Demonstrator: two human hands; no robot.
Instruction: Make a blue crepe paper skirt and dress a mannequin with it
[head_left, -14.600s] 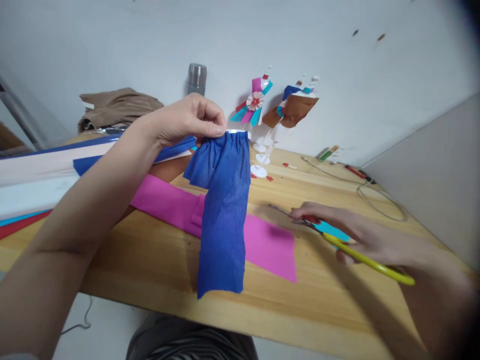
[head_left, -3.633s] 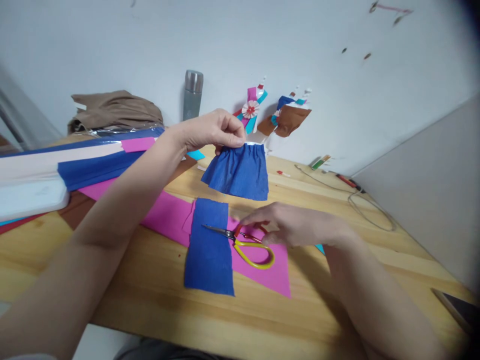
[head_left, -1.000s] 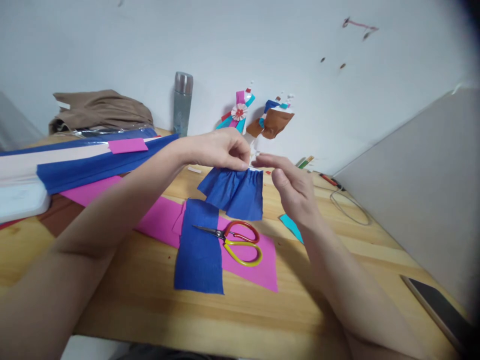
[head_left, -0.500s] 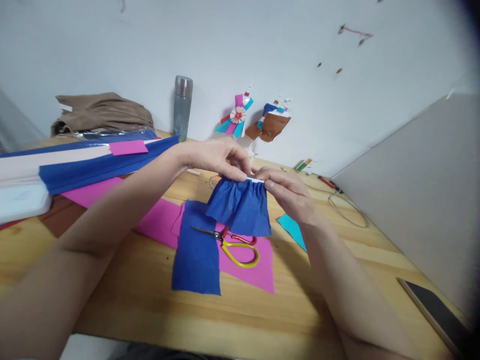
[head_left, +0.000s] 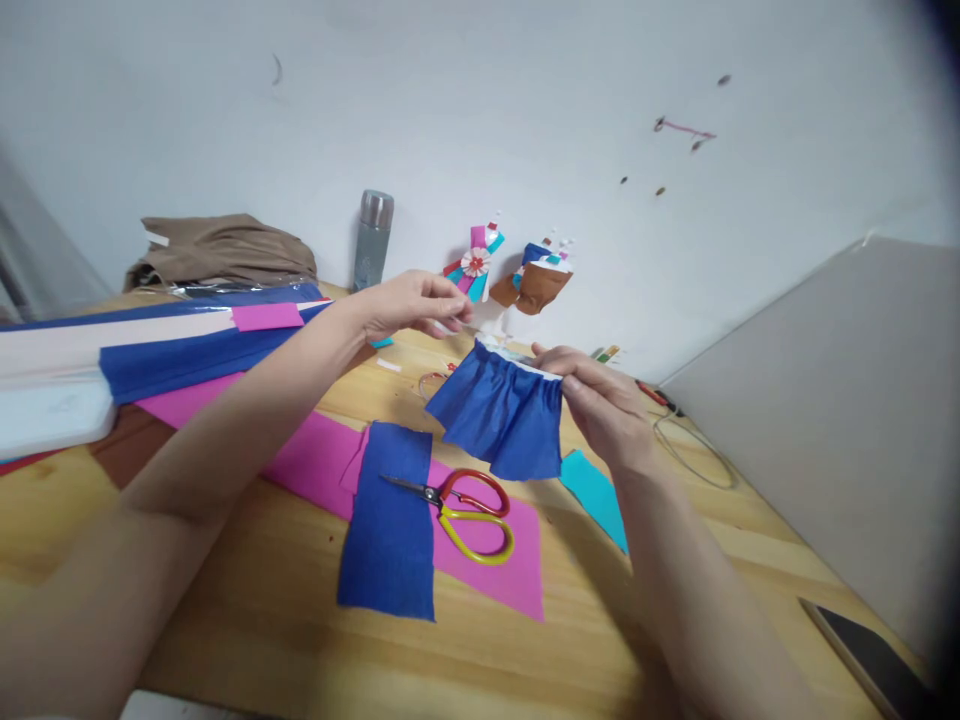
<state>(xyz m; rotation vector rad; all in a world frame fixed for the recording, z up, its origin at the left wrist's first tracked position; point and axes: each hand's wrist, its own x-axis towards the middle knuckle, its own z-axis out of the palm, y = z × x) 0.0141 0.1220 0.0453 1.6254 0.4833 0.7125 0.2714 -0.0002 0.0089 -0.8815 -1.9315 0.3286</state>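
Note:
A pleated blue piece with a white strip along its top edge hangs from my right hand, which pinches the strip's right end. Up and left of it, my left hand is off the piece, its fingers pressed together; anything between the fingertips is too small to name. Below the pleated piece, scissors with one red and one yellow handle lie across a flat blue piece and a pink piece.
A grey bottle stands by the wall, left of colourful paper decorations. Brown cloth and blue sheets lie at the left. A turquoise piece, a cable and a phone are at the right.
My left hand has let go of the white strip and moved up and left. The pleated piece now hangs from my right hand, more spread out, with its left end free.

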